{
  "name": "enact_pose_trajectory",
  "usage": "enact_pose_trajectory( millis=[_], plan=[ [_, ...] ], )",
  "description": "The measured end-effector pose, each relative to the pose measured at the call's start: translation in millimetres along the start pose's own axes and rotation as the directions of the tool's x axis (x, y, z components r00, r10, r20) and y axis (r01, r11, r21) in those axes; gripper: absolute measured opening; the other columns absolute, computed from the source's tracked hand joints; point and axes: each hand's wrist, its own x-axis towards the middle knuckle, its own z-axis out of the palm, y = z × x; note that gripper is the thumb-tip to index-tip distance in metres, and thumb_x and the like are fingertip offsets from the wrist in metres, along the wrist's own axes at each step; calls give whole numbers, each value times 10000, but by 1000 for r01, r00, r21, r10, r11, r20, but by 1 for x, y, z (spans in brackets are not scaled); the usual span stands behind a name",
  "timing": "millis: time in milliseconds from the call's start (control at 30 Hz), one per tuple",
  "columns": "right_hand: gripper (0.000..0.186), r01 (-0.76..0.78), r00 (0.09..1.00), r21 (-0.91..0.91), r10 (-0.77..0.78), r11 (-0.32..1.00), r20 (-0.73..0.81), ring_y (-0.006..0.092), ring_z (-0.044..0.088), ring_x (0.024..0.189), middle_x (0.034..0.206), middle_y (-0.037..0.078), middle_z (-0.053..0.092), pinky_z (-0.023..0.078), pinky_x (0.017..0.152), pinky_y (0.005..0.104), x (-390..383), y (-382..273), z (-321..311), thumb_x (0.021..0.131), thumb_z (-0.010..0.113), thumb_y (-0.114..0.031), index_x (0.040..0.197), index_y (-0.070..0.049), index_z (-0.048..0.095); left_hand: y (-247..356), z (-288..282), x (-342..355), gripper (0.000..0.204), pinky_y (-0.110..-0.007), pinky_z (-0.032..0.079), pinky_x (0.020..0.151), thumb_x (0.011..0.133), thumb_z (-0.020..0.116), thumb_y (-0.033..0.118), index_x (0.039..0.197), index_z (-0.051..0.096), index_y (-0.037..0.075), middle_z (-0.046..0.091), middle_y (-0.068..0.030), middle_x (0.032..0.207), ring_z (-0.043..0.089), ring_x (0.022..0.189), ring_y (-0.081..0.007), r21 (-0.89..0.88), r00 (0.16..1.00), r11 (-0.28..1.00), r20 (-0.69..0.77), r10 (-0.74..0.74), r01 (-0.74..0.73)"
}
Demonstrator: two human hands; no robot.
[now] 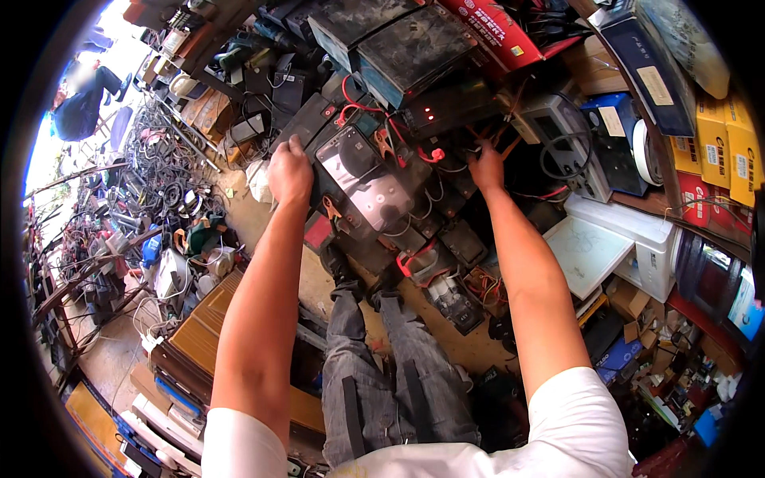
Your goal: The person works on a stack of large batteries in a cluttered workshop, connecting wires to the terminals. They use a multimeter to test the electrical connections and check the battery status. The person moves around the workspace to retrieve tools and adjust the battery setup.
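Note:
My left hand (291, 171) is closed on the edge of a dark battery-like block (311, 119) at the left of a pile of dark units. Beside it lies a glossy pinkish-silver rectangular device (366, 191), with a red-and-copper clamp (333, 213) below it. My right hand (488, 166) is closed near dark leads and clips at the right of the pile; what it holds I cannot make out. Red cables (392, 121) and a dark unit with red lights (450, 107) lie between and above my hands.
Tangled cables and scrap (159, 175) fill the left. Yellow boxes (713, 147), a grey instrument (558, 147) and a white appliance (649, 263) crowd the right. A red box (502, 36) is at the top. Another person (76, 111) is at the far upper left. My legs and feet stand below the pile.

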Motion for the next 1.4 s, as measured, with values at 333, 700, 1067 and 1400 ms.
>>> enact_pose_trajectory(
  millis=[333, 700, 1067, 1400],
  plan=[
    [402, -64, 998, -34, 65, 997, 27, 395, 558, 950, 997, 232, 593, 464, 782, 442, 4, 8, 9, 706, 674, -116, 1070, -9, 541, 22, -4, -11, 551, -459, 431, 838, 921, 287, 466, 990, 643, 51, 616, -208, 1007, 564, 978, -386, 152, 988, 978, 31, -151, 145],
    [357, -135, 990, 9, 135, 991, -47, 396, 560, 939, 963, 237, 600, 458, 779, 442, -5, 0, 12, 705, 658, -107, 1030, -3, 553, 20, 1, -12, 529, -452, 455, 803, 920, 290, 445, 925, 657, 64, 633, -199, 952, 589, 929, -376, 154, 992, 981, -61, -113, 121],
    [311, -34, 973, -307, 102, 951, 209, 435, 548, 937, 994, 273, 581, 457, 788, 478, 44, 2, 4, 792, 558, -204, 1062, -49, 566, 19, 0, -11, 522, -455, 458, 792, 920, 294, 441, 894, 660, 69, 636, -191, 941, 593, 912, -378, 170, 990, 976, -55, -128, 135],
    [404, 296, 955, -331, -284, 896, 87, 421, 557, 941, 990, 251, 595, 468, 806, 470, 52, 19, 21, 777, 575, -240, 1126, -43, 517, 22, -3, -12, 529, -457, 440, 821, 921, 288, 445, 941, 648, 57, 621, -195, 991, 571, 955, -380, 157, 989, 977, -11, -146, 146]
  ],
)
